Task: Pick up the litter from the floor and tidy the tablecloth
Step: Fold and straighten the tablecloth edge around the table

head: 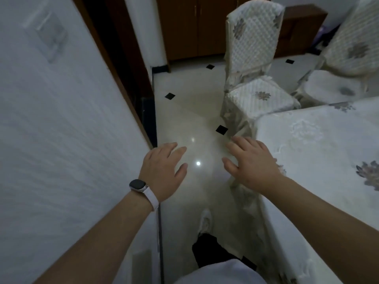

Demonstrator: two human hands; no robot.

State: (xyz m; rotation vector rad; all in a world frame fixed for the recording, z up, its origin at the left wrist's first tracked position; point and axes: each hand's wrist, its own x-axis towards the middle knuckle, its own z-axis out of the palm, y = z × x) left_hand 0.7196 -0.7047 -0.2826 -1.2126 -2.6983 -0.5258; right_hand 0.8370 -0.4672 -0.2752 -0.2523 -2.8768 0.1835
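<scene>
Both of my hands are out in front of me and hold nothing. The left hand [164,169], the one wearing the watch [139,185], hangs over the floor [184,111] to the left of the table [338,201]. The right hand [251,166] is at the table's near corner, its fingers [235,149] spread and loose. The tablecloth [307,144] covers the table and drops in rumpled folds at that corner, just under my right hand; I cannot tell whether I touch it. I judge the tidying not yet done. On the floor left of the table I see no litter, only dark tile insets and lamp glare. It may be cleared, or it may lie out of view. A covered chair [252,58] stands beyond the table.
</scene>
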